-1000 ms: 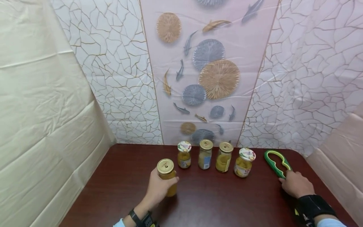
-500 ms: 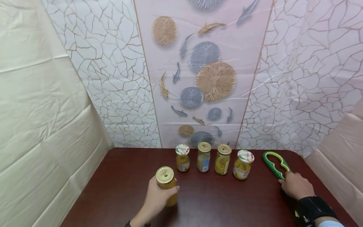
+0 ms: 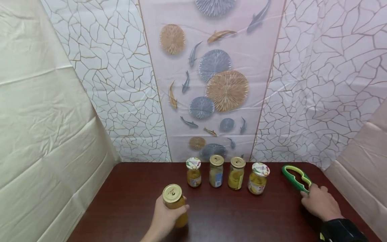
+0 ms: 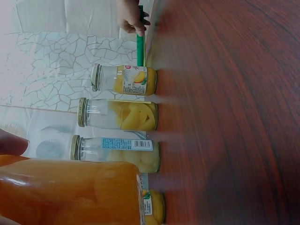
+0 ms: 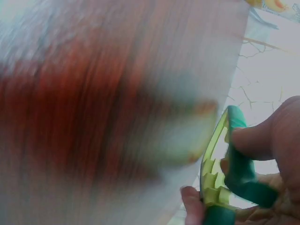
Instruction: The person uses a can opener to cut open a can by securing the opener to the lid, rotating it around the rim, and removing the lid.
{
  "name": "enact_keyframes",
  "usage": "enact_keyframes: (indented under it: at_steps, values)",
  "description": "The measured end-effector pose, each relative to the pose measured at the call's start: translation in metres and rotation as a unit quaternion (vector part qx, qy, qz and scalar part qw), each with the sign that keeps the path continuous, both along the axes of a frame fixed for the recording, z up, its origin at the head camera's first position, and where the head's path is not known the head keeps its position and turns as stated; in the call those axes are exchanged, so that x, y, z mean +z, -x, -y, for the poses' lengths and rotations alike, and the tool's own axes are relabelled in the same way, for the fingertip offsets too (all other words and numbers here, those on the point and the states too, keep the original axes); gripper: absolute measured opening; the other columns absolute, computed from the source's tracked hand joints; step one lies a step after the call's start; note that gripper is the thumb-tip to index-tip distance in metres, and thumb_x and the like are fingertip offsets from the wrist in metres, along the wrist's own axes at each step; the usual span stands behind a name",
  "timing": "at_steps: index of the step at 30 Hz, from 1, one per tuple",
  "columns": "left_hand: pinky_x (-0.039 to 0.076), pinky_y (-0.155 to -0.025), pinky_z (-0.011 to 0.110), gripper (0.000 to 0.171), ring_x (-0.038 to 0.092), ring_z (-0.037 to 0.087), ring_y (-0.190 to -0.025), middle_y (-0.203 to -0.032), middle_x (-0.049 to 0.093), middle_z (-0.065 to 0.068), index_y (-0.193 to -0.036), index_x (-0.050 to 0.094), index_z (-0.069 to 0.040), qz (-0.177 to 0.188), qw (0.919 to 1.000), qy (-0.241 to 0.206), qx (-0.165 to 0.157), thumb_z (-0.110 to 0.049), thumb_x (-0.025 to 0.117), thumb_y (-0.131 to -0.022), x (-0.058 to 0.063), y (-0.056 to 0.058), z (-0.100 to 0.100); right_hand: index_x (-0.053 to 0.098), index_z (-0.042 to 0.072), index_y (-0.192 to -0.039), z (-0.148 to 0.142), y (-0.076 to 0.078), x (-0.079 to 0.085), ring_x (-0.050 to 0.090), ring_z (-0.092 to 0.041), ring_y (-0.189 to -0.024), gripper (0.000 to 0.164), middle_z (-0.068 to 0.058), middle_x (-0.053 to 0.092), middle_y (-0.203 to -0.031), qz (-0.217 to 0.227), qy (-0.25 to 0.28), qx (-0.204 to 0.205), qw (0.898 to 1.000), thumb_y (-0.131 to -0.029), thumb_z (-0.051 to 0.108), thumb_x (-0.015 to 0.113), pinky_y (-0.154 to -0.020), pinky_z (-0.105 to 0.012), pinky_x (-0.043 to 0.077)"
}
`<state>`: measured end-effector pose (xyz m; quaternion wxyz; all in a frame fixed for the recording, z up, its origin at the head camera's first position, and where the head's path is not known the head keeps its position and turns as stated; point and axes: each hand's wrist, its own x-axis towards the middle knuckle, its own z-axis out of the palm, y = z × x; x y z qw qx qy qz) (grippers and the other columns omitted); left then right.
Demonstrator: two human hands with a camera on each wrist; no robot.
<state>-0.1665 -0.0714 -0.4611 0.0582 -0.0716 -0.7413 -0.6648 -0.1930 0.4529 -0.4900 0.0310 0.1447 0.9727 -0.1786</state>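
Observation:
My left hand grips a tall glass jar with a gold lid, fingers and thumb wrapped round its body. In the left wrist view that jar shows orange contents, and its base hangs above the tabletop. At the table's right side my right hand holds a green jar opener by its near end. The right wrist view has the thumb pressing on the opener's green outside, with lime-coloured teeth along its inner edge.
Across the back stand a small white-lidded jar, two gold-lidded jars and another white-lidded jar, all holding fruit. Behind the dark red table hangs a patterned cloth; plain cloth flanks both sides.
The left hand has drawn the gold-lidded jar nearer the person, away from the back row. The head view has tilted up slightly. The right hand keeps its hold on the jar opener.

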Motion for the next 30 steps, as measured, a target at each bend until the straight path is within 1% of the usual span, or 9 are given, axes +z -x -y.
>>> enact_keyframes:
  at_steps: [2, 5, 9, 12, 16, 19, 23, 28, 30]
  values:
    - [0.055, -0.087, 0.035, 0.038, 0.071, 0.019, -0.089, -0.097, 0.073, 0.017, -0.103, 0.067, -0.004, 0.0, 1.0, -0.002, -0.002, 0.002, 0.087, -0.071, 0.0, -0.001, -0.001, 0.046, -0.022, -0.11, 0.0, -0.003, 0.004, 0.055, -0.048, -0.079, 0.055, -0.037, 0.047, -0.093, -0.006, 0.007, -0.018, 1.0, -0.101, 0.032, 0.054, -0.065, -0.058, 0.047]
    - [0.055, -0.087, 0.035, 0.038, 0.071, 0.022, -0.09, -0.098, 0.073, 0.02, -0.103, 0.067, -0.004, -0.002, 1.0, -0.004, -0.004, 0.002, 0.086, -0.071, -0.001, -0.002, -0.001, 0.047, -0.021, -0.111, 0.0, -0.008, 0.01, 0.055, -0.047, -0.078, 0.065, -0.035, 0.048, -0.092, -0.024, 0.013, -0.056, 0.998, -0.101, 0.043, 0.053, -0.065, -0.056, 0.046]
    - [0.055, -0.087, 0.036, 0.037, 0.071, 0.027, -0.092, -0.096, 0.074, 0.016, -0.103, 0.068, -0.004, 0.006, 1.0, -0.001, 0.006, 0.002, 0.087, -0.072, -0.001, -0.003, -0.002, 0.055, -0.015, -0.111, 0.002, -0.017, 0.016, 0.056, -0.039, -0.072, 0.083, -0.028, 0.053, -0.086, -0.04, 0.008, -0.104, 0.994, -0.093, 0.066, 0.056, -0.058, -0.048, 0.045]
    - [0.055, -0.087, 0.037, 0.037, 0.071, 0.025, -0.091, -0.097, 0.074, 0.018, -0.103, 0.068, -0.003, 0.014, 0.9998, 0.001, 0.013, 0.001, 0.087, -0.072, -0.002, -0.004, -0.002, 0.058, -0.009, -0.115, 0.004, -0.023, 0.021, 0.057, -0.035, -0.07, 0.088, -0.022, 0.059, -0.083, -0.058, 0.015, -0.121, 0.991, -0.088, 0.075, 0.056, -0.054, -0.043, 0.042]
    - [0.055, -0.087, 0.039, 0.036, 0.071, 0.022, -0.09, -0.099, 0.073, 0.022, -0.102, 0.068, -0.002, 0.013, 0.9998, 0.0, 0.013, 0.0, 0.087, -0.072, -0.003, -0.004, -0.002, 0.064, 0.0, -0.106, 0.008, -0.03, 0.03, 0.058, -0.033, -0.067, 0.062, -0.016, 0.064, -0.079, -0.134, 0.015, -0.104, 0.985, -0.092, 0.06, 0.064, -0.049, -0.039, 0.038]
    - [0.055, -0.087, 0.038, 0.037, 0.071, 0.023, -0.09, -0.099, 0.073, 0.022, -0.102, 0.069, -0.003, 0.013, 0.9998, -0.002, 0.013, 0.001, 0.087, -0.071, -0.004, -0.004, -0.003, 0.063, 0.006, -0.088, 0.019, -0.035, 0.039, 0.053, -0.028, -0.06, 0.035, -0.012, 0.059, -0.071, -0.204, -0.004, -0.063, 0.977, -0.096, 0.039, 0.065, -0.047, -0.037, 0.034]
    - [0.055, -0.087, 0.039, 0.036, 0.071, 0.025, -0.091, -0.097, 0.074, 0.018, -0.103, 0.069, -0.002, 0.02, 0.9997, -0.001, 0.012, 0.002, 0.087, -0.072, -0.005, -0.003, -0.005, 0.051, 0.009, -0.073, 0.043, -0.042, 0.055, 0.042, -0.023, -0.056, 0.026, -0.009, 0.049, -0.068, -0.266, -0.029, -0.008, 0.964, -0.095, 0.018, 0.061, -0.049, -0.037, 0.031]
    - [0.054, -0.088, 0.04, 0.037, 0.071, 0.025, -0.091, -0.094, 0.074, 0.011, -0.103, 0.069, -0.002, 0.023, 0.9997, -0.002, 0.012, 0.003, 0.087, -0.071, -0.006, 0.0, -0.007, 0.056, 0.005, -0.08, 0.069, -0.046, 0.072, 0.051, -0.032, -0.062, 0.009, -0.021, 0.058, -0.085, -0.322, -0.048, 0.044, 0.944, -0.082, 0.001, 0.063, -0.047, -0.044, 0.038]
    - [0.054, -0.088, 0.039, 0.037, 0.071, 0.026, -0.091, -0.093, 0.074, 0.011, -0.103, 0.069, -0.003, 0.018, 0.9998, -0.003, 0.009, 0.003, 0.087, -0.071, -0.006, 0.001, -0.008, 0.057, 0.003, -0.085, 0.077, -0.047, 0.076, 0.053, -0.032, -0.064, 0.012, -0.022, 0.059, -0.089, -0.345, -0.054, 0.068, 0.935, -0.077, -0.003, 0.064, -0.046, -0.043, 0.039]
